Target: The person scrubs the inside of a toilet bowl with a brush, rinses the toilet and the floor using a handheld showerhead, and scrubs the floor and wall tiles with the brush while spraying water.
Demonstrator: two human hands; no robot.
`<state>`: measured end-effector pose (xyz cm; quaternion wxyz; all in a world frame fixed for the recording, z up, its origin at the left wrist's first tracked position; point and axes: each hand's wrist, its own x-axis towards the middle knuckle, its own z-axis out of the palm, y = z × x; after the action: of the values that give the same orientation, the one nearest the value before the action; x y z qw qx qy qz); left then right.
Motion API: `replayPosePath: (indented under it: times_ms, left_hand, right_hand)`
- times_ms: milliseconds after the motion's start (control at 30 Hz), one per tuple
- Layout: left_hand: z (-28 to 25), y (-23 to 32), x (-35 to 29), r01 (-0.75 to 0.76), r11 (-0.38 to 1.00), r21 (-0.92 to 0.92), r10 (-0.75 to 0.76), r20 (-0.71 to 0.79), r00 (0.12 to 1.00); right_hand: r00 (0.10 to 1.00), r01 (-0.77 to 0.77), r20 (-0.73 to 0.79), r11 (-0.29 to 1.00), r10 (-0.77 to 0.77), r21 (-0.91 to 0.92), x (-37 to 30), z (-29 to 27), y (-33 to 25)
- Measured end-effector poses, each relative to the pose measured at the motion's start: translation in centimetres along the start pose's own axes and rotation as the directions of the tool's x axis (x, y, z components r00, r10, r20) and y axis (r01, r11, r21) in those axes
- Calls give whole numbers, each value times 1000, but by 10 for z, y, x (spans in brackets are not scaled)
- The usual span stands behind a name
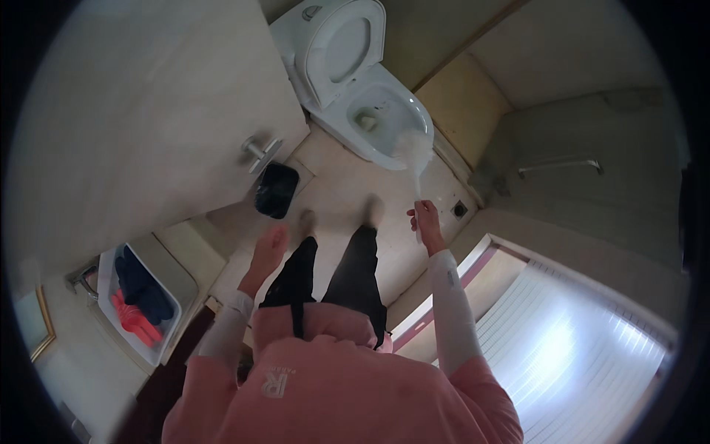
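My right hand (427, 217) is closed round the handle of a white toilet brush (414, 152), held out in front of me. The bristle head overlaps the front right rim of a white toilet (339, 116); whether it touches the rim I cannot tell. Both lid and seat (347, 49) are raised, and yellowish water with a few dark specks shows in the bowl. Slightly blurred, my left hand (269, 251) hovers free at my left side, its fingers loosely extended and nothing in it. The nearest thing to it is a black bin (277, 190) on the floor.
A white door or panel with a metal handle (262, 152) fills the left. Behind my left arm, a white sink (167, 314) holds dark blue cloth and red gloves (137, 318). A floor drain (460, 209) lies to the right, near a ribbed bright panel (562, 348).
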<state>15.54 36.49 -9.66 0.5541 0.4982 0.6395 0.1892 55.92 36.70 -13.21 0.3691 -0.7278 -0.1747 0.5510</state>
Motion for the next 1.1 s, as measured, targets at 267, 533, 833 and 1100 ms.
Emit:
replayPosePath:
  times_ms: [267,533,833,1100]
  left_hand:
    - [94,-75,-78,513,840,-175,-542,-265,797]
    - [237,-34,-63,665,525,-531,-780,14,626]
    - [251,-17,-22,548,450,-705,-747,39,663]
    - [241,-52,-29,509,441,-739,-778,-31,628]
  right_hand:
    - [984,-139,16,821,178,-554,219,-9,21]
    - [975,200,134,433,-179,-879,367,83,15]
    - [950,299,230,400,-211,-867,348,12,63]
    - [934,325,216,430,-284,-842,366,8,97]
